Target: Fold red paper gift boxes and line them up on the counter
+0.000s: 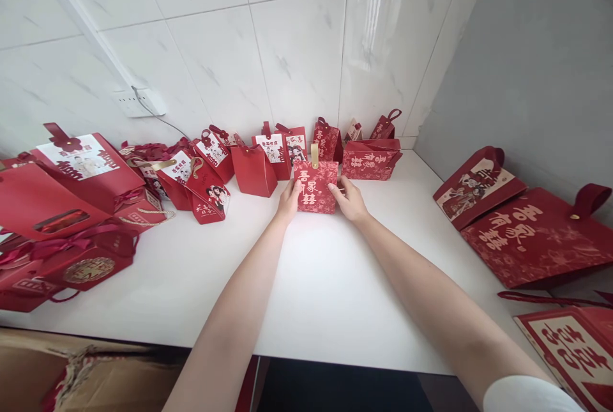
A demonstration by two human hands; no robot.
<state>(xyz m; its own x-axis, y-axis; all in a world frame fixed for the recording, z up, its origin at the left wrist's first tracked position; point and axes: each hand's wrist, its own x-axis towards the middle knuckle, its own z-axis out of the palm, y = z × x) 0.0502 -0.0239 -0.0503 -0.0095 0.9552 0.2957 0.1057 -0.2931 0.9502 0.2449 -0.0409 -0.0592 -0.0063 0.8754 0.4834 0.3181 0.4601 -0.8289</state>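
Between my two hands stands a red gift box with pale Chinese characters, a flower pattern and a gold-coloured strap at its top. My left hand grips its left side, the thumb lying on the front face. On the right side my right hand holds it the same way, thumb on the front edge. The fingers behind the box are hidden. Just behind it, a wider red patterned box rests on the white table, and a plain red box stands to the left.
Several red gift boxes crowd the left side, among them a ribboned box. Larger red boxes, one with a loop handle, lie at the right. A tiled wall with a socket bounds the back. Cardboard sits below the front edge.
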